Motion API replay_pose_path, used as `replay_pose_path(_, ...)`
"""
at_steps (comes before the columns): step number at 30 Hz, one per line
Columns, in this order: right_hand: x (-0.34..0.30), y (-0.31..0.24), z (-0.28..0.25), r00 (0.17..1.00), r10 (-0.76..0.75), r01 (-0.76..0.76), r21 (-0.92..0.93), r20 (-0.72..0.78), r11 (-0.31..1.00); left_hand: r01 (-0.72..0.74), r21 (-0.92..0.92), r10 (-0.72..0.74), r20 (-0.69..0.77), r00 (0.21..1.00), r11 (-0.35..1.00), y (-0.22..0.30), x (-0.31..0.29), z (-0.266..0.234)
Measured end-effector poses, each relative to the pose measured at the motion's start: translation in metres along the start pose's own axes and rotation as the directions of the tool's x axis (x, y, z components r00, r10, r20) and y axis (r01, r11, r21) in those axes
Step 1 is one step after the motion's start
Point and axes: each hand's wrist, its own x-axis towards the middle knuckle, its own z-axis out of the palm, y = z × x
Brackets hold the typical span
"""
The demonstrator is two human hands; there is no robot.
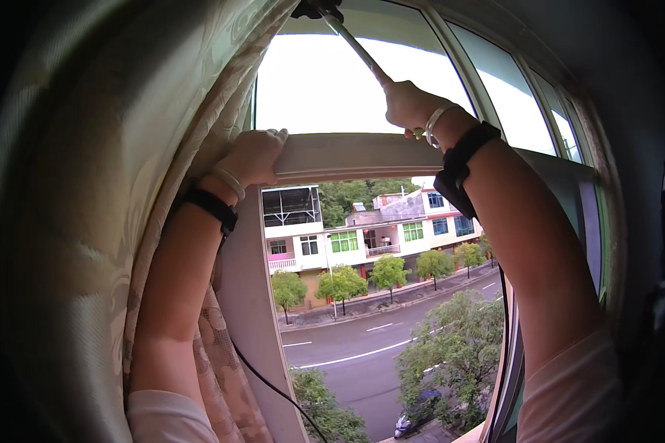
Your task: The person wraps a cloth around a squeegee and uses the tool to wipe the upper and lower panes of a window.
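Observation:
My right hand (415,111) is raised and closed around the light-coloured handle (358,50) of a long-handled cleaning tool. Its dark head (319,9) is up at the top edge of the view, partly cut off, by the upper window pane (318,85); whether it touches the glass I cannot tell. At the left end of the window's pale crossbar (355,156), my left hand (251,158) grips the frame, fingers bent over its top edge. A bracelet and a black band circle each wrist.
A patterned curtain (162,140) hangs close along my left arm. Below the crossbar is a window opening, with a street (362,369), trees (451,347) and buildings (380,221) far below and beyond. Black cables (273,385) run down beside both arms. More window panes (499,81) continue rightward.

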Motion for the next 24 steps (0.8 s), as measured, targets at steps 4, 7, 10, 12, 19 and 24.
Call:
replay_pose_path(4, -0.116, 0.045, 0.048, 0.985, -0.118, 0.101, 0.136, 0.126, 0.986, 0.042, 0.0, -0.042, 0.044, 0.998, 0.999, -0.006, -0.01, -0.002)
replay_pose_path(7, -0.236, 0.089, 0.097, 0.975, -0.196, 0.171, 0.209, 0.102, 0.963, 0.028, 0.006, -0.028, 0.031, 0.999, 1.0, -0.008, -0.012, -0.002)
replay_pose_path(10, -0.34, 0.095, 0.098, 0.971, -0.121, 0.093, 0.135, 0.208, 0.986, 0.052, 0.021, -0.053, 0.054, 0.997, 0.998, -0.012, -0.022, -0.011)
replay_pose_path(12, -0.397, 0.085, 0.078, 0.962, -0.015, -0.001, 0.056, 0.271, 0.998, 0.017, -0.013, -0.016, 0.033, 0.999, 1.0, -0.001, -0.008, -0.012)
replay_pose_path(19, -0.281, 0.111, 0.055, 0.989, -0.115, 0.106, 0.091, 0.097, 0.99, 0.004, -0.025, -0.003, 0.014, 1.0, 1.0, -0.011, -0.012, -0.004)
replay_pose_path(24, -0.066, 0.098, 0.03, 0.985, -0.171, 0.174, 0.114, -0.036, 0.978, 0.069, 0.013, -0.07, 0.057, 0.996, 0.998, -0.007, -0.008, -0.007)
